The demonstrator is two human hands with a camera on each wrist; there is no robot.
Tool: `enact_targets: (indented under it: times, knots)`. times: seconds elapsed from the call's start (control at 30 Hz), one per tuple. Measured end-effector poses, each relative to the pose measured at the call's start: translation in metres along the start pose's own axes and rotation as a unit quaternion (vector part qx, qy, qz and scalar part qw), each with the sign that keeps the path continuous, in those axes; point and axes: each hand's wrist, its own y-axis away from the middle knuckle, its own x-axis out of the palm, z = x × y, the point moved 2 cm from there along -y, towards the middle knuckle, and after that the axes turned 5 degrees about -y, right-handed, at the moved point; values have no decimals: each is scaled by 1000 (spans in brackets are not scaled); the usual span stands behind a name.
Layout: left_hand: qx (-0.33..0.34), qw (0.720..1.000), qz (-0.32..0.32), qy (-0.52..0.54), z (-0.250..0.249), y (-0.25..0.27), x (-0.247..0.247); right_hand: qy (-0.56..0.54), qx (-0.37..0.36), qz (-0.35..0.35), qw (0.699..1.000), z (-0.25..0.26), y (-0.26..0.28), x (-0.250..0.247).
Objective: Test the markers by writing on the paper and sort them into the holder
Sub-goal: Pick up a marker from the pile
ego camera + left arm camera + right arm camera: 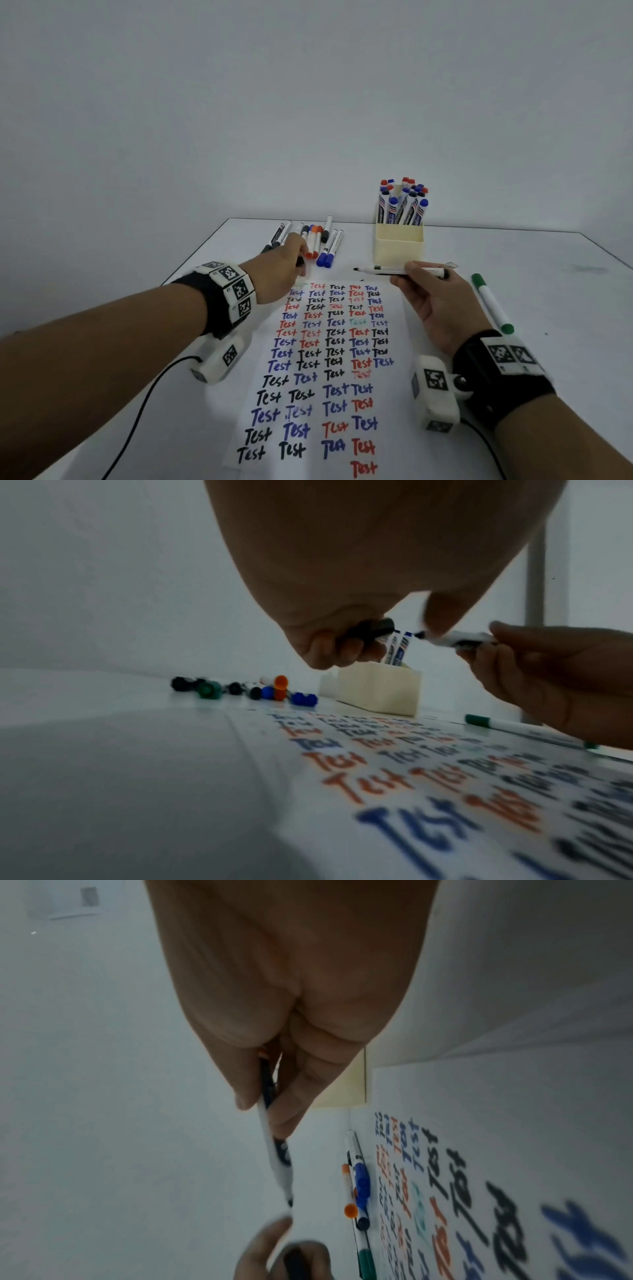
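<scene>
My right hand (409, 275) grips an uncapped black marker (387, 270) level above the top edge of the paper (318, 346), its tip pointing left. The right wrist view shows the same marker (274, 1153) pinched between thumb and fingers. My left hand (297, 264) hovers by the paper's top left corner, fingers curled round a black cap (371, 630), a short gap from the marker tip. The cream holder (399, 245) stands behind the paper, its rear compartment packed with several capped markers. The paper is covered with rows of "Test" in black, blue and red.
Several loose capped markers (310, 240) lie in a group at the back left of the table, behind my left hand. A green marker (492, 304) lies to the right of the paper. Cables run from both wrist cameras across the white table (513, 260).
</scene>
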Motion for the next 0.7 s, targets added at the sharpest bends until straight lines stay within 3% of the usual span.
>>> enact_targets:
  times: [0.23, 0.43, 0.7]
  knots:
    - [-71, 985, 2, -157, 62, 0, -14, 22, 19, -2, 1000, -8, -7, -1]
    - [-180, 973, 39, -141, 81, -6, -15, 27, 22, -5, 999, -12, -11, -4]
    - [-191, 967, 70, -153, 82, -10, -15, 25, 31, -14, 999, -13, -11, -3]
